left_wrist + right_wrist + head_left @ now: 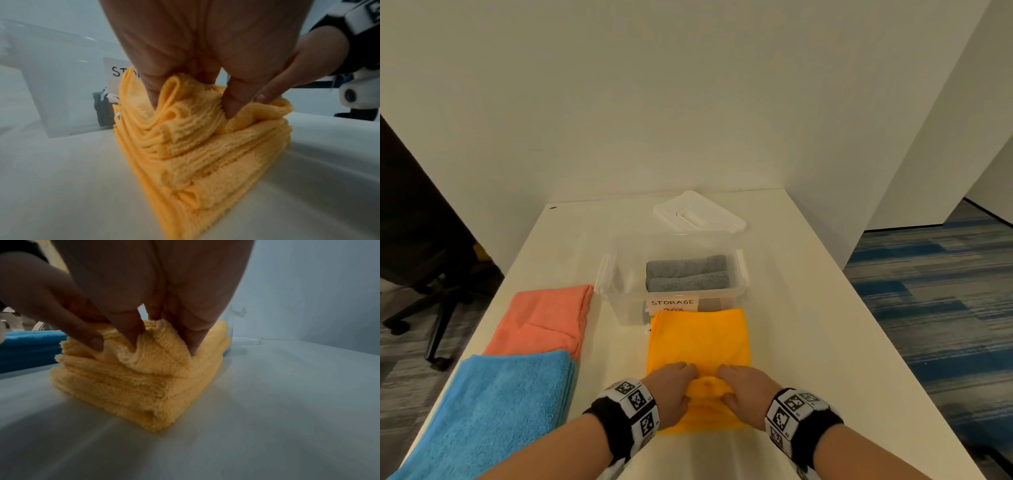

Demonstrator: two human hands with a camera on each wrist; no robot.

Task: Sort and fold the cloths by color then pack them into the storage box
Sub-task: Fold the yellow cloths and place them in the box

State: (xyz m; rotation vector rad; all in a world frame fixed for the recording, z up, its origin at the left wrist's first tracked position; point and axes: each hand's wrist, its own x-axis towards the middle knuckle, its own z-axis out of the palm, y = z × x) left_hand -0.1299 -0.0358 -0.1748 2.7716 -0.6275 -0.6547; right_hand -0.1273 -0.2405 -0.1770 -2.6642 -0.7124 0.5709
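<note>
The white counter (pixel 808 308) carries a clear storage box (pixel 619 308) near its middle, with the box's white lid (pixel 698 214) lying flat just behind it. A folded yellow cloth (pixel 698 342) lies in front of the box. To the left lie an orange cloth (pixel 541 318) and, nearer, a blue cloth (pixel 496 411).

Yellow-orange cloth (pixel 698 339), plain. Coral-pink cloth (pixel 544 318), plain. Blue cloth (pixel 493 411), plain. Grey cloths (pixel 686 272) inside the clear storage box (pixel 616 301), which bears a white label (pixel 673 303) with black lettering. White lid (pixel 698 214). White table (pixel 808 308). Black-and-white checker-patterned wristbands (pixel 633 404). Blue-and-grey striped carpet (pixel 935 308).
</note>
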